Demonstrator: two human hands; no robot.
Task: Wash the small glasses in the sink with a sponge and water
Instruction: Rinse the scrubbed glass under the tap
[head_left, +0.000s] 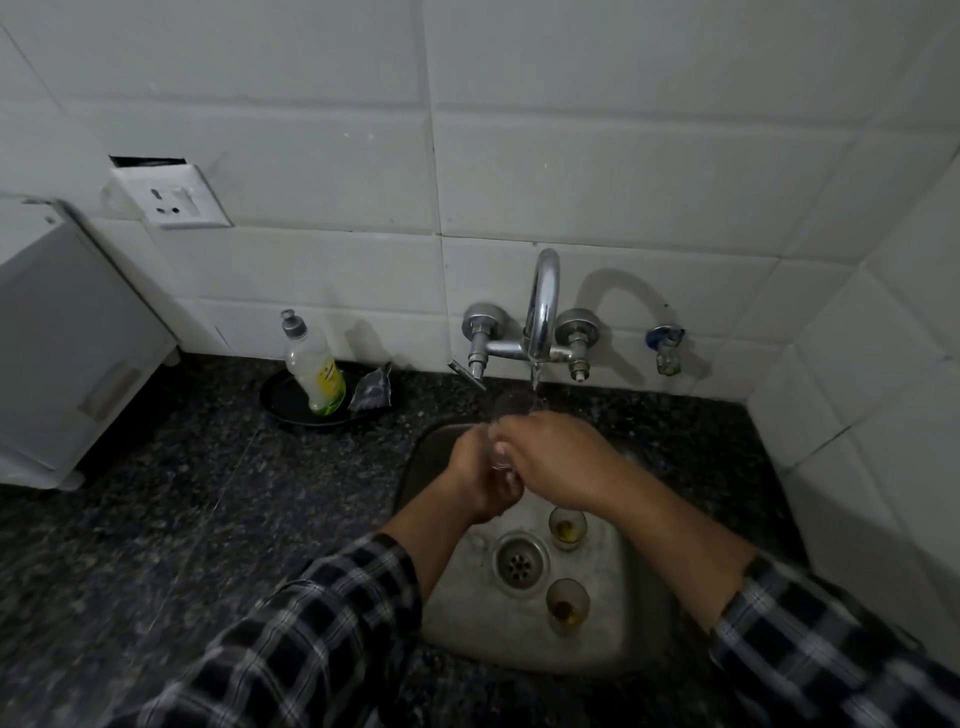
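A: Sink (615, 642), steel, set in dark speckled counter (182, 519). Where's the glass being washed?
B: Held glass (500, 453), clear, just under tap (543, 306), water (535, 388) running onto it.
A: Hands?
B: L hand (478, 480) fingers curled round its base; R hand (553, 462) fingers bent over its side, touching it.
A: Others?
B: 2 more, far glass (568, 527) & near glass (567, 605), upright on sink floor, right of drain (521, 564), yellowish liquid in each.

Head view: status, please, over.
Left hand and right hand hold one small glass under the running tap. Two dirty glasses wait in the sink. No sponge seen.
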